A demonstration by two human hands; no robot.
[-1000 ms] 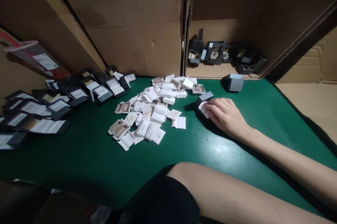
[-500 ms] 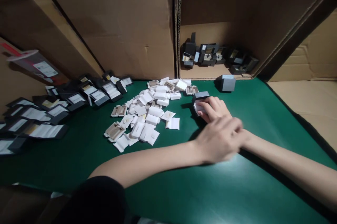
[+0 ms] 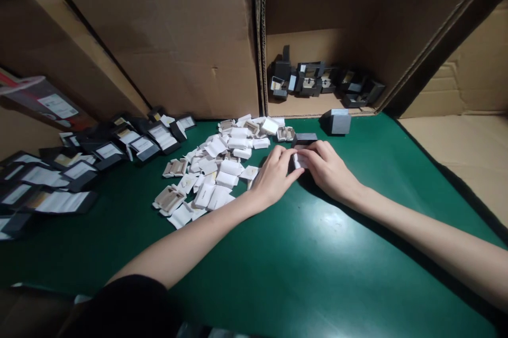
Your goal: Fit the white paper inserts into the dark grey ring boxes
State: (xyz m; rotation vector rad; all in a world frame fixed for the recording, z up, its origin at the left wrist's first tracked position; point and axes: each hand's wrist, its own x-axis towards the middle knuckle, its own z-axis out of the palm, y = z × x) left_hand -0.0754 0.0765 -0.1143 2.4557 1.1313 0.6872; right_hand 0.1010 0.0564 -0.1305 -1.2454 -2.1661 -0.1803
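Observation:
A small dark grey box (image 3: 304,139) with a white insert (image 3: 300,161) sits on the green table (image 3: 317,264) near its far side. My right hand (image 3: 329,169) curls over the box from the right, fingers pressed on the insert. From the left my left hand (image 3: 273,176) reaches in, its fingertips pinching the same white insert. A heap of small white folded cards (image 3: 218,166) lies just left of my left hand.
Open flat dark boxes with white labels (image 3: 79,169) spread along the left edge. A closed grey box (image 3: 340,121) stands behind the hands. An open cardboard carton (image 3: 317,89) on its side holds several dark boxes (image 3: 321,81). Cardboard walls close off the back.
My left arm swung in from below and its hand moved from over my right wrist to the box's left side, taking the white insert. The right hand stayed on the box.

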